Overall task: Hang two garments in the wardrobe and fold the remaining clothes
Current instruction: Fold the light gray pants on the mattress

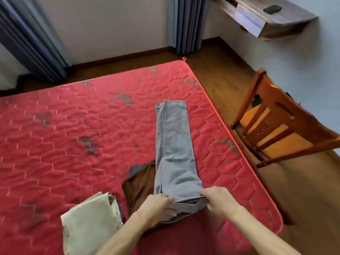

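Red quilted mattress [73,144] on a wood floor, chair [276,126] just beside its right edge. Laid lengthwise on the mattress near that edge: grey trousers [174,144], legs stacked one on the other, hems at the far end, waistband at the near end. Left hand [156,203] curled round the waistband's left corner, right hand [219,199] pinching its right corner, both gripping cloth. Under the trousers' left side, partly covered: a brown garment [139,184]. Just left of that, a folded beige garment [90,216].

Probably mid-fold, with the waistband about to be carried toward the hems.

Risk in lifting the waistband: brown garment dragged along, being overlapped and touching. Risk in an uneven lift of the two corners: stacked legs skewed, crooked fold, seams no longer matched. Risk in any swing to the right: cloth sliding off the mattress edge toward the chair. Risk in too loose a pinch on the right: corner dropped, layers sprung apart.

Wardrobe not in view.
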A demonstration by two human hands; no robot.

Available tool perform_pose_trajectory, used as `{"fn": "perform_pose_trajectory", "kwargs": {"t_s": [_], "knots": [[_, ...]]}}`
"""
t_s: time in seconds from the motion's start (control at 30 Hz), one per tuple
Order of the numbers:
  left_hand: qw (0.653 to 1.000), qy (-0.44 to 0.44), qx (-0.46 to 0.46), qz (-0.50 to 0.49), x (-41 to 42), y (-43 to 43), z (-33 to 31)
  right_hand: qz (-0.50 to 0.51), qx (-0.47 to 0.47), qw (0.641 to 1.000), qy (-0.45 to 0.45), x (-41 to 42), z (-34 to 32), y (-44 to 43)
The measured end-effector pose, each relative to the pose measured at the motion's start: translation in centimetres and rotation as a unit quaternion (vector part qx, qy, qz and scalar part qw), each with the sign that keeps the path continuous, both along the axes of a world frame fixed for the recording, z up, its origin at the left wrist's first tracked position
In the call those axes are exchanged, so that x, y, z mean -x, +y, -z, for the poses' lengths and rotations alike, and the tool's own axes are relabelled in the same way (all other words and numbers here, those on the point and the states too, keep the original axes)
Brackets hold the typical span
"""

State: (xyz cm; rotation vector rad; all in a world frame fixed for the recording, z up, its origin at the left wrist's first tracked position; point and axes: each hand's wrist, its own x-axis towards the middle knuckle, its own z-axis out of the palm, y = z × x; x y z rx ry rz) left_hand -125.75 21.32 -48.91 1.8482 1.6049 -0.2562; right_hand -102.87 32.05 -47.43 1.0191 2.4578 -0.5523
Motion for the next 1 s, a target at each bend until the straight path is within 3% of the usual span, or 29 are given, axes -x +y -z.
{"fn": "perform_pose_trajectory", "kwargs": {"t_s": [0.2, 0.53, 0.67, 0.8, 0.87, 1.0], "knots": [[0.997, 0.008, -0.044, -0.056, 4.3, 8.4, 9.1, 0.140, 0.021, 0.988, 0.065, 3.3, 8.9, 6.7], [0.969, 0.052, -0.155, -0.187, 10.0, 23.8, 22.1, 0.394, 0.043, 0.900, 0.183, 10.5, 26.2, 19.7], [0.949, 0.066, -0.163, -0.263, 8.9, 23.2, 28.1, 0.464, 0.086, 0.872, 0.129, 10.4, 31.1, 18.0], [0.886, 0.069, -0.210, -0.409, 6.2, 18.1, 31.1, 0.484, 0.058, 0.866, 0.113, 8.9, 32.2, 13.6], [0.861, 0.055, -0.232, -0.450, 5.1, 15.5, 31.2, 0.518, 0.095, 0.843, 0.107, 7.7, 32.0, 12.2], [0.872, 0.021, -0.221, -0.437, 3.4, 11.4, 29.8, 0.551, 0.188, 0.809, 0.085, 5.5, 32.0, 9.5]]}}
